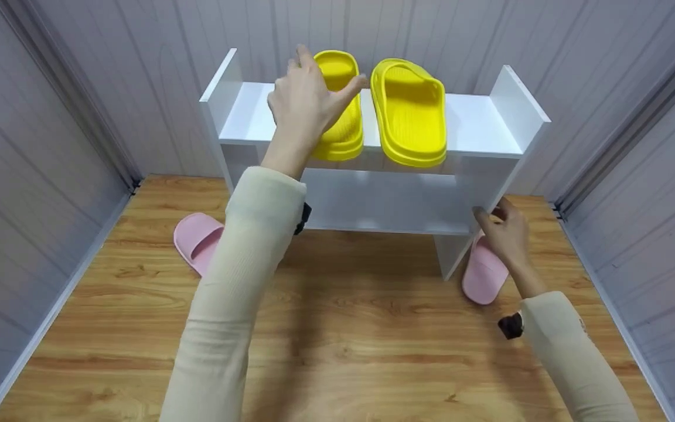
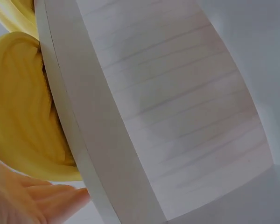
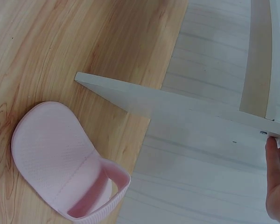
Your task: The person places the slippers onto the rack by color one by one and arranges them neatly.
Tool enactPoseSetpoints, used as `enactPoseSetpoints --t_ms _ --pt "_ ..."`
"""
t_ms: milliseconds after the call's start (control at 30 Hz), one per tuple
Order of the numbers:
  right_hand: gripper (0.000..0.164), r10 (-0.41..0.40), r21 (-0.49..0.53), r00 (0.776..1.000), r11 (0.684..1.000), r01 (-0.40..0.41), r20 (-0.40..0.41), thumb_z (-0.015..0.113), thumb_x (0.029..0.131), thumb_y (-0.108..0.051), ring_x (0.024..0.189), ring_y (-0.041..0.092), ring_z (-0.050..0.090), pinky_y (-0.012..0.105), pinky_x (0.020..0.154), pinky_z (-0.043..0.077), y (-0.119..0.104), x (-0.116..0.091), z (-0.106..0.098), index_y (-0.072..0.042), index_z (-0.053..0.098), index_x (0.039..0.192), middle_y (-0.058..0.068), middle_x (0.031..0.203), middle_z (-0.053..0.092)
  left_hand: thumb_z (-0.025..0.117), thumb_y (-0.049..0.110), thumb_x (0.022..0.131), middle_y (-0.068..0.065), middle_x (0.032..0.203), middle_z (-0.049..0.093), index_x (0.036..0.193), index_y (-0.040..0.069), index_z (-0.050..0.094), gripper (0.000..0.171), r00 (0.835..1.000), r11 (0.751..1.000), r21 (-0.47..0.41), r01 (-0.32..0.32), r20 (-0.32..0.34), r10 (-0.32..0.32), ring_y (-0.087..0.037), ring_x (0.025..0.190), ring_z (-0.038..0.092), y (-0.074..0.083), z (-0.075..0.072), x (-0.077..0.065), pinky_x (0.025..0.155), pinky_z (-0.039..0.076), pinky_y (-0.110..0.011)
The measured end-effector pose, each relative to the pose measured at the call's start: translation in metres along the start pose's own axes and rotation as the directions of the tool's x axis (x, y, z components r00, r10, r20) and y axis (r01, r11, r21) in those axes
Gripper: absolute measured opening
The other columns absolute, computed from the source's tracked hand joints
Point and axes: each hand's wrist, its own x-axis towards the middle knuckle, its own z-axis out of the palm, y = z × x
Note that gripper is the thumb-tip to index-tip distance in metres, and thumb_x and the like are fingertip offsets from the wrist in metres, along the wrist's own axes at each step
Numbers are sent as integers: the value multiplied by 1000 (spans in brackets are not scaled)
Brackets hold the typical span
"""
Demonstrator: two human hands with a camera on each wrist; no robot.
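Observation:
In the head view a white shoe rack stands against the back wall. Two yellow slippers lie side by side on its top shelf: the left slipper and the right slipper. Over the left slipper is my left hand, fingers extended and thumb spread, hiding part of it; contact is hard to tell. My right hand grips the front edge of the rack's right side panel, thumb and fingers astride it. In the right wrist view its fingertips touch the panel's outer face.
One pink slipper lies on the wooden floor beside the rack's right panel, below my right hand. Another pink slipper is at the left, partly behind my left sleeve. Panelled walls close in the sides and back.

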Motion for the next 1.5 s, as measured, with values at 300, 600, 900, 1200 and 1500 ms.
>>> enactPoseSetpoints --t_ms 300,600,900,1200,1500 --pt "36 -23 19 1000 1000 23 -1 57 84 -14 97 28 55 22 70 48 -2 0 -3 1 54 116 16 111 56 44 51 85 -4 128 45 134 10 37 64 912 928 -252 -274 -375 168 -15 111 45 -25 -20 -23 88 37 -22" --pt "37 17 7 1000 1000 -17 12 55 85 -14 100 30 53 31 75 48 -16 -4 -7 4 52 117 19 113 55 52 30 85 -5 126 45 125 3 46 48 735 819 -282 -500 -638 229 -9 117 34 -81 -33 -38 96 22 -20" --pt "33 0 2 1000 1000 0 -2 54 84 -9 96 31 55 15 69 44 -43 -13 -8 8 53 113 22 109 56 52 25 83 -11 139 23 133 1 31 59 727 842 -434 -319 -683 -77 -4 124 17 -159 -15 -40 100 7 -19" --pt "34 -10 -2 1000 1000 10 -5 54 83 -8 96 35 54 23 72 47 -39 -12 -9 9 53 113 24 108 55 52 44 83 -3 144 -9 142 19 -1 83 826 791 -585 180 -346 -444 -7 128 -5 -225 40 -55 101 -2 -30" --pt "38 -4 -16 1000 1000 4 8 57 84 -17 97 28 55 37 76 48 -3 -2 -7 2 53 116 17 111 56 53 56 77 -14 141 -22 137 22 -21 101 773 649 -563 512 -29 -634 -24 127 -16 -260 112 -77 99 -4 -52"
